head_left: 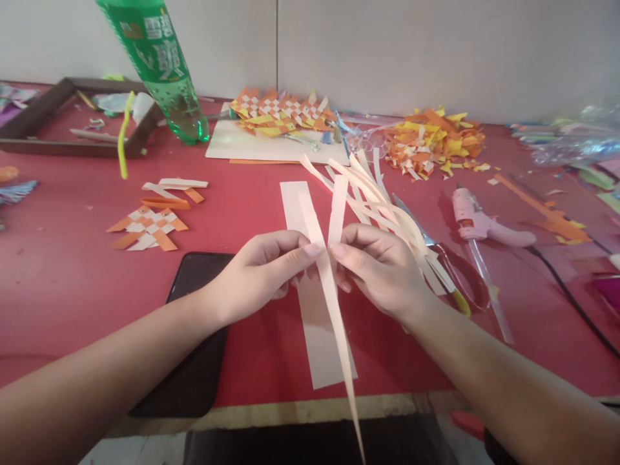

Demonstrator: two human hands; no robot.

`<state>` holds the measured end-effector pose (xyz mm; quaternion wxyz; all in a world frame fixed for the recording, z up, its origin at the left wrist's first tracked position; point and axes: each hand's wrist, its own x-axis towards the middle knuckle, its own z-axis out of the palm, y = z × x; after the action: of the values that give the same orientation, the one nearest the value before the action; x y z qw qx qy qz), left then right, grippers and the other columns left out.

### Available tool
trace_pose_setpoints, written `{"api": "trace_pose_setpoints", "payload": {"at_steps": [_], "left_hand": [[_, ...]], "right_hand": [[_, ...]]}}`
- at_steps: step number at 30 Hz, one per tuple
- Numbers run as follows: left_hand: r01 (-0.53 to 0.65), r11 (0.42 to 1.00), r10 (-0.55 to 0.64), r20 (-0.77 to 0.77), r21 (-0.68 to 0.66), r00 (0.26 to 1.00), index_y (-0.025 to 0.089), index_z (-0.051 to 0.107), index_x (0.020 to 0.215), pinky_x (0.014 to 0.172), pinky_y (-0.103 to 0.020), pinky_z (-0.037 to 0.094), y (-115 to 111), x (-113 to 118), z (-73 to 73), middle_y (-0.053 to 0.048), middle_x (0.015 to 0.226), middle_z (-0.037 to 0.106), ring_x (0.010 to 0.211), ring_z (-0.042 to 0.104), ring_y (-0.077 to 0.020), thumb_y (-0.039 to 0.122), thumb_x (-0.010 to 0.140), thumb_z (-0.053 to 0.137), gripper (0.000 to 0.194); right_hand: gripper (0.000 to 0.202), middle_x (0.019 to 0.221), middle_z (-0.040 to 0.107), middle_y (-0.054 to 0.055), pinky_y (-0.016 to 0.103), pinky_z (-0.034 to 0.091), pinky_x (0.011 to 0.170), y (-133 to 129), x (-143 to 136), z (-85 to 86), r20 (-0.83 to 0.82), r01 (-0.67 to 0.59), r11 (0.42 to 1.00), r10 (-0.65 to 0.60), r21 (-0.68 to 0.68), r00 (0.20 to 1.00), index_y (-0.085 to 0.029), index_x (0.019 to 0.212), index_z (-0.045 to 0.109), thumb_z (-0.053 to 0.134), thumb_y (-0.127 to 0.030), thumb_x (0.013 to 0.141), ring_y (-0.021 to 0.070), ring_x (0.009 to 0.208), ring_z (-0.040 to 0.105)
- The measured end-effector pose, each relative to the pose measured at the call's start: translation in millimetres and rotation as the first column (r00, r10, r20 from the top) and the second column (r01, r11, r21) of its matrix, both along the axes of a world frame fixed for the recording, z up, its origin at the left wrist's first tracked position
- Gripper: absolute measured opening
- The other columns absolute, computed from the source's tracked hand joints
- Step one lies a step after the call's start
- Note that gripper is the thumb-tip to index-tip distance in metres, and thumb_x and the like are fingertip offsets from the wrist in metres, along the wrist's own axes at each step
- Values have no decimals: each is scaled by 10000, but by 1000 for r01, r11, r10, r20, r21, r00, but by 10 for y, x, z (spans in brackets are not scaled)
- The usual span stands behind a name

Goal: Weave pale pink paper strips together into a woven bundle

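My left hand (276, 261) pinches a long pale paper strip (332, 290) between thumb and fingers. One end of the strip points away from me and the other hangs toward the table's front edge. Close beside it, my right hand (375, 265) is closed on another pale paper strip (338, 206), which rises to form a V with the first. Whether both are one piece is hidden by the fingers. Below the hands a wide white paper rectangle (322, 342) lies on the red table. Several cut pale strips (378, 200) are piled just beyond my right hand.
Scissors (460, 300) lie partly under the strips, beside a pink glue gun (484, 219) with a cord. A black phone (194, 361) is under my left forearm. Woven paper fish (150, 226), a green bottle (165, 77), a dark frame (62, 145) and orange-yellow scraps (436, 139) surround the work area.
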<state>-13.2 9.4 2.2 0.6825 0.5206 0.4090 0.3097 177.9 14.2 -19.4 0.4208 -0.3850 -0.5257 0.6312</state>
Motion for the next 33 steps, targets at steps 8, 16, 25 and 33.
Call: {"api": "trace_pose_setpoints", "payload": {"at_steps": [8, 16, 25, 33], "left_hand": [[36, 995, -35, -13, 88, 999, 143, 571, 752, 435, -193, 304, -5, 6, -8, 41, 650, 531, 483, 403, -42, 277, 908, 574, 205], [-5, 993, 5, -5, 118, 1000, 132, 554, 743, 439, -175, 311, 1, 7, -21, 38, 651, 540, 486, 412, -33, 248, 908, 559, 202], [86, 993, -90, 44, 77, 995, 139, 588, 763, 463, -158, 339, 2, -4, -14, 32, 677, 555, 513, 425, -35, 308, 931, 553, 242], [76, 983, -93, 100, 166, 991, 131, 557, 701, 463, -153, 325, 9, -6, -26, 56, 623, 510, 504, 400, -22, 192, 928, 550, 235]], "right_hand": [[185, 640, 623, -6, 187, 446, 428, -22, -3, 31, -86, -101, 989, 92, -111, 992, -163, 745, 660, 682, -306, 861, 91, 527, 561], [206, 596, 601, -24, 169, 453, 437, -34, -15, 28, -59, -72, 995, 68, -64, 996, -159, 707, 616, 687, -272, 863, 71, 505, 538], [206, 580, 610, -33, 157, 432, 424, -5, -3, 11, -70, -22, 999, 19, -45, 997, -166, 699, 617, 688, -262, 866, 59, 469, 536], [185, 633, 647, -14, 159, 438, 399, -25, 8, 42, -146, -96, 986, 75, -139, 986, -165, 738, 661, 733, -314, 820, 76, 493, 567]]}}
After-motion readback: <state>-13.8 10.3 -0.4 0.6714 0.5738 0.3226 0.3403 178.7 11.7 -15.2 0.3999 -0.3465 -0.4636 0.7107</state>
